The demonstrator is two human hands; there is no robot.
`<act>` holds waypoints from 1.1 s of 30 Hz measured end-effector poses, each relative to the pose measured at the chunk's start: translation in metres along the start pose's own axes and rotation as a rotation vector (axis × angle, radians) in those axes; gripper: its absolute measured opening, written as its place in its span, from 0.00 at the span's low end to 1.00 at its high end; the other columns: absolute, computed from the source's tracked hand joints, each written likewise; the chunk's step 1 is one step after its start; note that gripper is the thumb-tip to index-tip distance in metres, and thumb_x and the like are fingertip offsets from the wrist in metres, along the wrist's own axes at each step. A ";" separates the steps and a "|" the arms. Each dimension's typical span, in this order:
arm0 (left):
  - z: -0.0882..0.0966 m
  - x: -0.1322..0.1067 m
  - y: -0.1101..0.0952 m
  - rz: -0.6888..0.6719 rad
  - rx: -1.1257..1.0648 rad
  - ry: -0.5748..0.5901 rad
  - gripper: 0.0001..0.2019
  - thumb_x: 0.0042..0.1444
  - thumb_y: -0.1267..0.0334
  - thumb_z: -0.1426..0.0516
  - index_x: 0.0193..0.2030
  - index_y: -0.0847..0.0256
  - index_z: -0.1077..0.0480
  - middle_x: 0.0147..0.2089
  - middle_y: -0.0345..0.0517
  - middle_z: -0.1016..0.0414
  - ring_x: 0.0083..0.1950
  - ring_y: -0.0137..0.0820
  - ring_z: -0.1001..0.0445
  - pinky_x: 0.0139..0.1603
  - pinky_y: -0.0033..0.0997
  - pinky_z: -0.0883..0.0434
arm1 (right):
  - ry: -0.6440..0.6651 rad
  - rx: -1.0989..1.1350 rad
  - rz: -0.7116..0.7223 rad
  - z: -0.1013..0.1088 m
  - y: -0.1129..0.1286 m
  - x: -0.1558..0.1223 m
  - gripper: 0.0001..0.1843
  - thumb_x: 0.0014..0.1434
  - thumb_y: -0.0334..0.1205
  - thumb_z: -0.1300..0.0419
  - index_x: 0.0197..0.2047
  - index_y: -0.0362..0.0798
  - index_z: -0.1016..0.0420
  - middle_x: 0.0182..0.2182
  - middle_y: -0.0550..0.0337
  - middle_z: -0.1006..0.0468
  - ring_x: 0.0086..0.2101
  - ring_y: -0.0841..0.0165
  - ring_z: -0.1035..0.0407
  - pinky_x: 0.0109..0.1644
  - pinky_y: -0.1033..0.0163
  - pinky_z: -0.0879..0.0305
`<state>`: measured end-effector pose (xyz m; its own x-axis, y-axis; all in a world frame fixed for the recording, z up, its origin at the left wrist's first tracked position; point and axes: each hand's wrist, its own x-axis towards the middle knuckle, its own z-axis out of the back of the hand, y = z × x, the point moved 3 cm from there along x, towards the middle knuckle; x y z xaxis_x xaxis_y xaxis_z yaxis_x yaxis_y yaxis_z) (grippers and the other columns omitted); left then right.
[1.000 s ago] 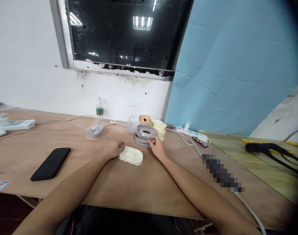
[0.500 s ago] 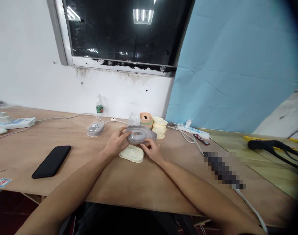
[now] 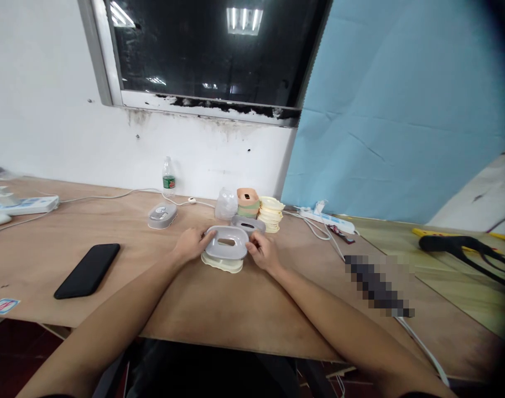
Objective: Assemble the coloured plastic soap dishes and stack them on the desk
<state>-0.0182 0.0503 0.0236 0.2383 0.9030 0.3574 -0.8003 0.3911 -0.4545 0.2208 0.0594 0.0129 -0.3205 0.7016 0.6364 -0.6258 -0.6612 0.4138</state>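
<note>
A grey, rounded oval plastic lid with a slot in its middle (image 3: 214, 250) is gripped at its left end by my left hand (image 3: 191, 244). My right hand (image 3: 264, 252) pinches the opposite end of it. Directly under the lid lies a shallow cream plastic tray (image 3: 224, 266), its near edge showing and the rest covered. Whether lid and tray touch, I cannot tell. Just behind sits a second grey slotted piece (image 3: 257, 224), partly hidden by the held one.
Behind stand a clear plastic bag (image 3: 226, 204), an orange and green box (image 3: 247, 202) and a stack of cream trays (image 3: 271, 213). Leftward are a grey container (image 3: 162, 215), a bottle (image 3: 168, 179) and a phone (image 3: 87, 271). A power strip (image 3: 327, 220) lies right.
The grey lid has come down and nearer, over the cream tray, and has turned to show its inner side. Both hands moved with it; the second grey piece behind shows more fully.
</note>
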 end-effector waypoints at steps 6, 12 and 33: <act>-0.020 0.012 0.030 0.185 0.101 0.168 0.31 0.56 0.37 0.55 0.52 0.57 0.29 0.54 0.51 0.26 0.52 0.44 0.28 0.49 0.35 0.33 | 0.491 -0.101 -0.010 -0.015 -0.008 0.003 0.23 0.61 0.48 0.51 0.19 0.46 0.39 0.17 0.65 0.36 0.21 0.75 0.44 0.26 0.66 0.57; -0.026 0.013 0.037 0.172 0.069 0.199 0.30 0.56 0.40 0.54 0.56 0.56 0.31 0.56 0.49 0.28 0.53 0.43 0.28 0.50 0.36 0.33 | 0.479 -0.099 -0.017 -0.019 -0.010 0.003 0.24 0.63 0.50 0.52 0.20 0.46 0.36 0.17 0.65 0.35 0.20 0.75 0.44 0.26 0.66 0.58; -0.020 0.012 0.037 0.164 0.092 0.091 0.23 0.59 0.48 0.53 0.52 0.59 0.29 0.51 0.51 0.25 0.50 0.41 0.27 0.48 0.34 0.33 | 0.053 -0.031 -0.205 -0.054 -0.025 0.150 0.27 0.55 0.36 0.44 0.59 0.48 0.39 0.42 0.55 0.24 0.36 0.65 0.30 0.42 0.61 0.36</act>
<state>-0.0339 0.0792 -0.0051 0.1459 0.9673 0.2076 -0.8782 0.2233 -0.4229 0.1501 0.1955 0.0630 -0.2205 0.8342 0.5055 -0.7027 -0.4953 0.5108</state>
